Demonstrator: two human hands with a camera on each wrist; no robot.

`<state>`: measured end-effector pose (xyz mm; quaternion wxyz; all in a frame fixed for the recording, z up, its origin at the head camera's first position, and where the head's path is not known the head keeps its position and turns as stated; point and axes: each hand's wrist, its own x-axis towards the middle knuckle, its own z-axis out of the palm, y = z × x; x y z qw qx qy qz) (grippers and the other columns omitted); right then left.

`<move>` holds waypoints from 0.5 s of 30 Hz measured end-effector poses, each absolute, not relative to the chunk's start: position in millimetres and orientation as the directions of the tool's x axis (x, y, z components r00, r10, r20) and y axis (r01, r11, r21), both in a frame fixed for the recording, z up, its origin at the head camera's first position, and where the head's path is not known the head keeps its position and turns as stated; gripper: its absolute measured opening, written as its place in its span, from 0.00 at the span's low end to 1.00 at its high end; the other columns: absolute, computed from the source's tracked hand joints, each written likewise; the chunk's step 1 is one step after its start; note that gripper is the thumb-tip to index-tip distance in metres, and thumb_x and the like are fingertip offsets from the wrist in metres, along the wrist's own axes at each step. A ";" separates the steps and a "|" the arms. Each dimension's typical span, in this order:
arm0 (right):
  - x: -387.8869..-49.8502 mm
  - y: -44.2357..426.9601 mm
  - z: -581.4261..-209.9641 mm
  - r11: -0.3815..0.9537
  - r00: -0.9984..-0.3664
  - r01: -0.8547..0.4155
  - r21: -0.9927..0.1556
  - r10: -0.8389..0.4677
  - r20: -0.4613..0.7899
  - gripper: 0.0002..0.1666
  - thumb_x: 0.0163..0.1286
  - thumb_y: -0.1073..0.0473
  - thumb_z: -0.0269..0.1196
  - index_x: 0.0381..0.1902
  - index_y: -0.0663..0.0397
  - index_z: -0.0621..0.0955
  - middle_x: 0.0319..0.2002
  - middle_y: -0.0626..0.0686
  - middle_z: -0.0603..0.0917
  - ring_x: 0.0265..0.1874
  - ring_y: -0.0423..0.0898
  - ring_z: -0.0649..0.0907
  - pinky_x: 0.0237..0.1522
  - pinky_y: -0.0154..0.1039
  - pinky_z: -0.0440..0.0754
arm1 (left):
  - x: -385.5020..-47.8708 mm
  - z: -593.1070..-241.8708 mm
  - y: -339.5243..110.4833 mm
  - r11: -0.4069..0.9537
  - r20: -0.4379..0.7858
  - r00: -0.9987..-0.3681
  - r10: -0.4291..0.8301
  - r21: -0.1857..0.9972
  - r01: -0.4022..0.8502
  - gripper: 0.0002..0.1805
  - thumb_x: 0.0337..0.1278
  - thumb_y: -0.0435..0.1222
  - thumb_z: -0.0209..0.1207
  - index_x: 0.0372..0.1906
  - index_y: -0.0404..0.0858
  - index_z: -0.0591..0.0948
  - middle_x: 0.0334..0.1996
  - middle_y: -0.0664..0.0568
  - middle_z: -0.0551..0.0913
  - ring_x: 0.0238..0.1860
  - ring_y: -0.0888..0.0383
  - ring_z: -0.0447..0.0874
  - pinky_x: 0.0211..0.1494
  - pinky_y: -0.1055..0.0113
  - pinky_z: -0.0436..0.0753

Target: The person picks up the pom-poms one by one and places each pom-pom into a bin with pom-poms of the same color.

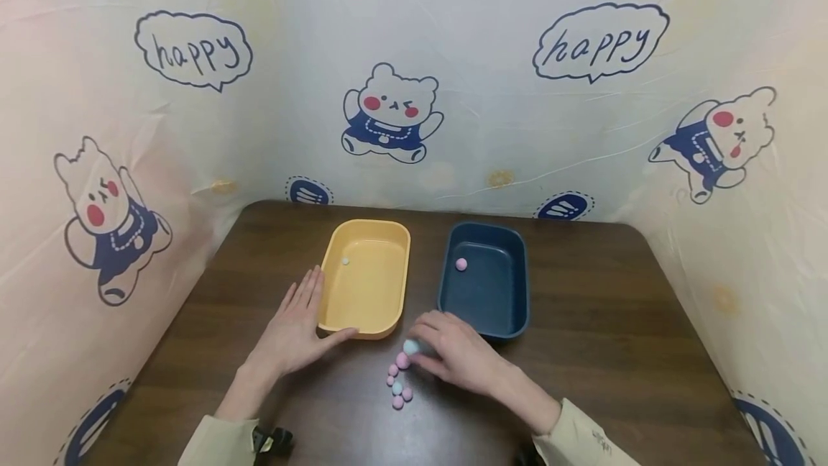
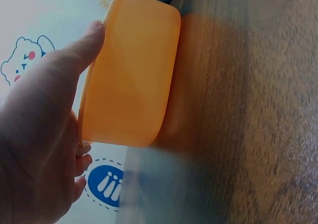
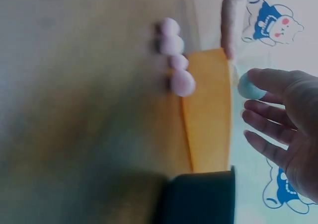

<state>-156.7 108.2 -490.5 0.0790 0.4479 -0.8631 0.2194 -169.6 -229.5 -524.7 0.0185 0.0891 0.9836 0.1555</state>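
Note:
My right hand (image 1: 456, 352) pinches a light blue ball (image 3: 248, 88) between thumb and fingers, held off the table in the right wrist view. Just below it in the head view, several pink balls (image 1: 403, 361) and another light blue ball (image 1: 397, 387) lie in a loose line on the table. Against the near left corner of a yellow bin (image 1: 365, 297) rests my left hand (image 1: 294, 333), its fingers extended along the left side and the thumb at the near rim. One small pale ball (image 1: 346, 261) lies inside that bin.
A dark blue bin (image 1: 486, 297) stands to the right of the yellow one, with a pink ball (image 1: 461, 264) in it. Both sit on a brown wooden table (image 1: 595, 322). A printed curtain (image 1: 485, 142) encloses the back and sides.

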 end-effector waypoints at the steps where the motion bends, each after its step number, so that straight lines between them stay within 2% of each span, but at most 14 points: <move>1: -161.2 106.8 -487.4 0.500 -0.587 -0.807 -0.313 -0.734 0.340 0.14 0.73 0.53 0.77 0.52 0.47 0.89 0.48 0.43 0.90 0.49 0.40 0.87 0.56 0.41 0.88 | -169.6 -524.6 -230.0 0.936 -0.011 -0.984 0.179 0.311 0.167 0.76 0.59 0.82 0.56 0.90 0.31 0.42 0.91 0.35 0.44 0.92 0.35 0.46 0.93 0.35 0.51; 9: -197.9 96.5 -475.3 0.556 -0.675 -0.729 -0.400 -0.682 0.282 0.15 0.73 0.53 0.77 0.55 0.48 0.89 0.52 0.46 0.93 0.51 0.43 0.87 0.62 0.45 0.88 | -171.2 -525.3 -229.8 0.932 -0.012 -0.983 0.183 0.321 0.170 0.76 0.59 0.82 0.55 0.90 0.32 0.42 0.91 0.35 0.43 0.92 0.35 0.46 0.93 0.34 0.50; 15: -218.4 88.0 -472.9 0.560 -0.671 -0.737 -0.379 -0.674 0.309 0.15 0.74 0.53 0.76 0.54 0.51 0.89 0.51 0.49 0.92 0.51 0.46 0.86 0.62 0.47 0.88 | -168.5 -525.9 -229.9 0.929 0.007 -0.982 0.188 0.322 0.180 0.75 0.60 0.80 0.57 0.90 0.31 0.43 0.91 0.34 0.45 0.91 0.35 0.47 0.93 0.35 0.51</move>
